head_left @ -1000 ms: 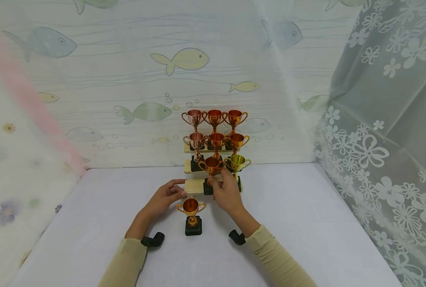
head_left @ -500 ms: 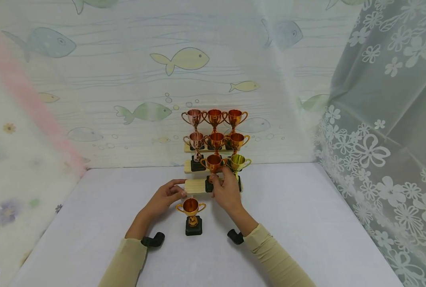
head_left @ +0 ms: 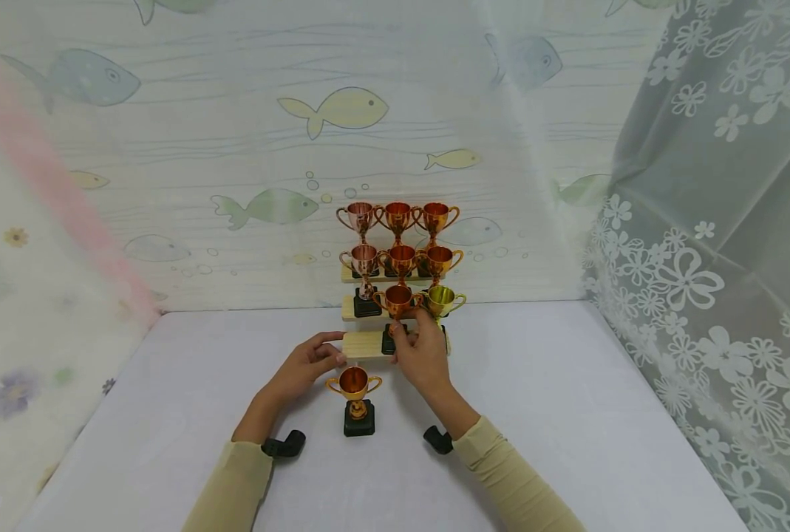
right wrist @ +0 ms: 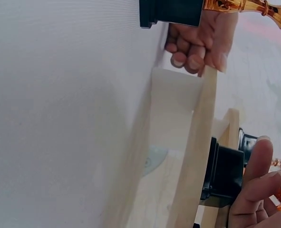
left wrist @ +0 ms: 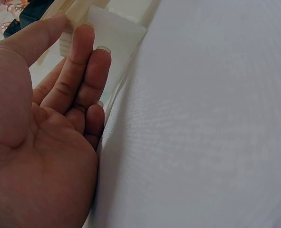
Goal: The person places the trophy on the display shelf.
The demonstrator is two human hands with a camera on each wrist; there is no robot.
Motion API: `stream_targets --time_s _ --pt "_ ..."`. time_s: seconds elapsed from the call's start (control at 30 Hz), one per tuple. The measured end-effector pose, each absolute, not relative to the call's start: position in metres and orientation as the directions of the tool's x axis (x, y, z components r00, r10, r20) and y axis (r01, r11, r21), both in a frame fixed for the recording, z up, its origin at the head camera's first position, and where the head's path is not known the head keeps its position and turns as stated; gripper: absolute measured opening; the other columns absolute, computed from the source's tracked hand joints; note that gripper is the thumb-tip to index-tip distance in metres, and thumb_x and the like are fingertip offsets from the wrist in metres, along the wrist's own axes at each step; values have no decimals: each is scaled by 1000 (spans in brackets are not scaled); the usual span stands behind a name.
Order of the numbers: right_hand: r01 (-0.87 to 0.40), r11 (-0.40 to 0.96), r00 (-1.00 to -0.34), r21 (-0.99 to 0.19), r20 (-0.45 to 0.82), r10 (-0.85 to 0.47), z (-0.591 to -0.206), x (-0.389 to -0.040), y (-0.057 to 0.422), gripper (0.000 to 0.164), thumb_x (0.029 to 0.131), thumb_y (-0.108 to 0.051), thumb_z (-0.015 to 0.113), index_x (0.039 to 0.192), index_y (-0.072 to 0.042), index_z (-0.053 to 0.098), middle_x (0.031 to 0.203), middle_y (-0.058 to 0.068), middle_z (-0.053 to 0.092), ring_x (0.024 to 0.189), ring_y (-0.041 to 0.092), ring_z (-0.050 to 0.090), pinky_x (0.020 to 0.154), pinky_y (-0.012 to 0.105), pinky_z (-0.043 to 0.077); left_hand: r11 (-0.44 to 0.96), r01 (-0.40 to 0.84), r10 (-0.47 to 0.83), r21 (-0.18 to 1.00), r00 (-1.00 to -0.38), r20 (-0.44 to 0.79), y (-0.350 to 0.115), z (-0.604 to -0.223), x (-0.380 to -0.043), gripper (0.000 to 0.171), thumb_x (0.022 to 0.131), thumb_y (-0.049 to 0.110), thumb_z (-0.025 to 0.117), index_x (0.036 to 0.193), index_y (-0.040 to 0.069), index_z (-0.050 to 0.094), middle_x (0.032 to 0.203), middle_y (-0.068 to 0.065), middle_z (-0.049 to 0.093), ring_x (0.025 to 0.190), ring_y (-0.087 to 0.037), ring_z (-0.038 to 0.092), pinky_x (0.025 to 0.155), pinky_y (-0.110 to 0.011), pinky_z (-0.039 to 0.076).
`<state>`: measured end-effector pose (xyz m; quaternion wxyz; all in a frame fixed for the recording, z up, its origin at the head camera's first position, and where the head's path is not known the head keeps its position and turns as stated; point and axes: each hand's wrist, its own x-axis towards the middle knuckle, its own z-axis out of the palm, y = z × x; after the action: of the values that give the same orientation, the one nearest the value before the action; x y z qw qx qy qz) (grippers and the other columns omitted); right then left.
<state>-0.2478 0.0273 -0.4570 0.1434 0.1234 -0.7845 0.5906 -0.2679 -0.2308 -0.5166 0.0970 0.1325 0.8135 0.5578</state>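
My right hand (head_left: pixel 423 355) grips a small orange-gold trophy cup (head_left: pixel 397 298) low down, by its stem and dark square base (right wrist: pixel 223 173). This cup stands upright on the front step of a tiered wooden stand (head_left: pixel 361 345), beside a yellow-gold trophy cup (head_left: pixel 442 299) on the right. My left hand (head_left: pixel 310 364) holds the left end of that step, thumb at the front corner and index finger toward the back one. Another orange-gold trophy cup (head_left: pixel 355 384) stands on the table in front of the stand, between my forearms. Its dark base (right wrist: pixel 171 12) shows in the right wrist view.
Two higher steps carry rows of trophy cups; a rose-coloured cup (head_left: pixel 363 260) stands at the left of the middle row. A white cloth covers the table (head_left: pixel 188 414). Behind hangs a fish-print curtain (head_left: pixel 248 162), with a lace curtain (head_left: pixel 720 244) on the right.
The trophy cup in my right hand has moved slightly back and right along the front step, closer to the yellow-gold one. My left hand has kept its place.
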Motion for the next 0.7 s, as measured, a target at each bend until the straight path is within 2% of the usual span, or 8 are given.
stream_targets --time_s 0.13,0.2,0.27,0.37,0.47,0.6,0.7 --pt "-364 298 -927 -883 374 -24 -457 -245 29 23 100 -20 62 121 -13 58 60 16 65 44 16 61 39 32 42 343 113 324 933 -946 -5 -231 -516 -267 56 95 42 67 144 23 50 104 -5 71 98 -24 64 82 -34 44" --pt "-360 311 -928 -880 371 -24 -457 -243 30 26 99 -21 64 123 -14 58 61 14 65 45 17 62 40 32 42 326 112 331 939 -944 -2 -230 -516 -267 55 95 40 68 144 23 49 105 -6 71 100 -24 65 85 -33 46" --pt "-362 318 -927 -876 374 -26 -458 -241 30 29 98 -22 65 125 -15 57 71 10 67 47 17 63 42 31 44 310 113 337 944 -942 2 -231 -516 -266 54 95 38 68 144 22 49 105 -7 70 102 -23 66 89 -32 47" --pt "-363 333 -925 -870 379 -20 -458 -236 30 33 97 -21 66 128 -16 57 98 8 65 50 18 64 44 30 46 288 118 349 950 -937 10 -232 -516 -266 52 97 34 67 144 22 48 106 -8 70 104 -23 67 94 -32 48" --pt "-369 351 -921 -860 388 -18 -459 -232 31 36 96 -19 66 131 -15 56 114 8 59 51 15 65 45 29 48 294 122 347 948 -938 13 -232 -516 -266 50 97 34 66 143 24 49 106 -7 70 103 -23 67 92 -32 47" --pt "-398 383 -904 -834 428 -6 -460 -225 34 35 96 -16 64 129 -10 56 116 8 58 53 9 62 45 28 48 295 126 347 947 -938 17 -233 -517 -267 51 97 34 66 144 23 49 105 -7 70 103 -23 66 89 -32 47" --pt "-439 414 -877 -797 481 -2 -463 -219 36 27 94 -12 64 120 -8 58 109 6 58 57 5 58 50 26 49 291 128 355 948 -935 18 -233 -518 -268 54 97 33 66 146 19 48 105 -7 70 103 -24 66 90 -31 48"
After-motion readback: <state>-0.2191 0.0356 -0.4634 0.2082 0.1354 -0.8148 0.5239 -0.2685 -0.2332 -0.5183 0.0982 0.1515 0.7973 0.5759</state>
